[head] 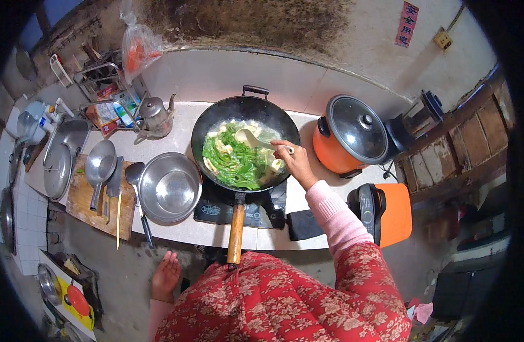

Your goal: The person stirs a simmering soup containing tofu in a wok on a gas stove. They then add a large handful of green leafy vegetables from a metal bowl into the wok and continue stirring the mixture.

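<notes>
My right hand [297, 161] grips the handle of a pale ladle [254, 140], whose bowl rests among the food in a black wok [206, 112]. Leafy greens [238, 169] and whitish chunks, perhaps tofu, lie in steaming liquid there. The wok sits on a black cooktop [240, 213], its wooden handle [235, 235] pointing at my body. Below the counter's front edge, my left hand [167, 273] hangs palm up with nothing in it, its fingers extended close together. A steel basin [170, 188] stands left of the wok.
Left of the basin are a spatula [135, 175] and a wooden cutting board [80, 205] bearing a cleaver [115, 179], a metal scoop [101, 164] and chopsticks [118, 220]. A kettle [155, 117] stands behind. To the right are a lidded orange cooker [332, 147] and another orange appliance [394, 213].
</notes>
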The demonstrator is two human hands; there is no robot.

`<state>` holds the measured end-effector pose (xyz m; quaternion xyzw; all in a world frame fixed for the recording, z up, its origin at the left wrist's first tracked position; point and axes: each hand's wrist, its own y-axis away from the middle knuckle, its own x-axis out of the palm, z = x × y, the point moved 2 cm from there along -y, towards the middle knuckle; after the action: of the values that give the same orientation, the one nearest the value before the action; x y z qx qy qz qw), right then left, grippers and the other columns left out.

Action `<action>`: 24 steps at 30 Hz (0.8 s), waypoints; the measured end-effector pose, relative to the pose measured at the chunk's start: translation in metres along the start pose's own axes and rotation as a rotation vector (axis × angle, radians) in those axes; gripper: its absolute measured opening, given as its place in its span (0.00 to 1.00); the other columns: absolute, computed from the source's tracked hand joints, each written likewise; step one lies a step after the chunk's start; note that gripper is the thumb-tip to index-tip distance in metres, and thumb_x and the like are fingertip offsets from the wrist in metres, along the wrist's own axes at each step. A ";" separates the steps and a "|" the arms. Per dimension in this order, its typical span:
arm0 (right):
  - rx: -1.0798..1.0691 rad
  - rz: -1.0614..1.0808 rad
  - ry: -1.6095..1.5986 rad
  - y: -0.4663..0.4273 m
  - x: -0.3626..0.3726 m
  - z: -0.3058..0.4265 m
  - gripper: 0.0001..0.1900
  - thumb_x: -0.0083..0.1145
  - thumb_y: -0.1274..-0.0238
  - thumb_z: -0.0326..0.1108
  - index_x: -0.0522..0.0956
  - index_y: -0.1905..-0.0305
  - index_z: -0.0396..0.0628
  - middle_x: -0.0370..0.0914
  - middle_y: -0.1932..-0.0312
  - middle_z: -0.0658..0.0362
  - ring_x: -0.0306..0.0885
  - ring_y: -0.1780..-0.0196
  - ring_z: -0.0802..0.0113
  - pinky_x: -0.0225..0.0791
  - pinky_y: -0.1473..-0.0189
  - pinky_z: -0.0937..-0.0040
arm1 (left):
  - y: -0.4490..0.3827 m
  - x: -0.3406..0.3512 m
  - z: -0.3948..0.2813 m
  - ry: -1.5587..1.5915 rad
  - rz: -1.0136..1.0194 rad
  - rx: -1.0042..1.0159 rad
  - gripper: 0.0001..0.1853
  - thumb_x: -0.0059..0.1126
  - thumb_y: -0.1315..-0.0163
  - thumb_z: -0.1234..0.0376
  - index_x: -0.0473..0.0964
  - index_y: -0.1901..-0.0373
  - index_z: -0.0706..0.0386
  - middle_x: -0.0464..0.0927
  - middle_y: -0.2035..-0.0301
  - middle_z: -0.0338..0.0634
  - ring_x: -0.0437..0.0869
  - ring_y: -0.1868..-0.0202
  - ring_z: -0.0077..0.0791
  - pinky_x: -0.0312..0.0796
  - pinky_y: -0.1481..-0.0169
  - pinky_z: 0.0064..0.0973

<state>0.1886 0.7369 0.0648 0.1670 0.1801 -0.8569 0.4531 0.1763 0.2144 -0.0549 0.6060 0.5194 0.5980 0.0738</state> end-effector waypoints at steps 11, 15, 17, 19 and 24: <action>-0.231 0.216 0.218 0.045 -0.056 0.050 0.12 0.50 0.36 0.36 0.81 0.54 0.45 0.82 0.64 0.53 0.81 0.61 0.65 0.73 0.58 0.70 | -0.003 -0.011 0.004 -0.001 -0.038 -0.008 0.17 0.50 0.35 0.70 0.69 0.44 0.55 0.77 0.51 0.43 0.80 0.55 0.32 0.72 0.48 0.32; -0.440 0.331 0.512 0.069 -0.067 0.077 0.11 0.54 0.45 0.26 0.79 0.56 0.46 0.77 0.69 0.55 0.78 0.66 0.58 0.72 0.63 0.64 | -0.001 -0.008 0.003 0.046 -0.026 -0.033 0.19 0.50 0.36 0.72 0.68 0.43 0.54 0.77 0.51 0.44 0.80 0.54 0.34 0.72 0.47 0.33; -0.578 0.350 0.580 0.080 -0.059 0.084 0.12 0.57 0.49 0.27 0.78 0.57 0.46 0.73 0.70 0.56 0.76 0.66 0.58 0.71 0.64 0.63 | -0.002 -0.006 0.005 -0.019 -0.030 -0.008 0.20 0.50 0.35 0.69 0.67 0.41 0.55 0.75 0.50 0.41 0.79 0.55 0.31 0.72 0.48 0.31; -0.641 0.432 0.631 0.088 -0.046 0.082 0.11 0.58 0.48 0.30 0.78 0.57 0.46 0.72 0.72 0.56 0.75 0.66 0.59 0.70 0.64 0.63 | -0.004 -0.004 0.007 -0.073 -0.043 0.004 0.21 0.51 0.35 0.68 0.65 0.40 0.56 0.74 0.49 0.40 0.78 0.56 0.29 0.72 0.49 0.30; -0.681 0.449 0.754 0.073 -0.015 0.053 0.10 0.52 0.46 0.31 0.77 0.59 0.46 0.70 0.72 0.58 0.74 0.65 0.62 0.70 0.62 0.65 | -0.007 -0.005 0.010 -0.092 -0.061 -0.005 0.22 0.51 0.35 0.68 0.65 0.39 0.56 0.71 0.46 0.40 0.78 0.56 0.29 0.72 0.48 0.30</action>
<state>0.2518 0.6850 0.1066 0.3405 0.5565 -0.5138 0.5571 0.1818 0.2194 -0.0660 0.6165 0.5322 0.5684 0.1170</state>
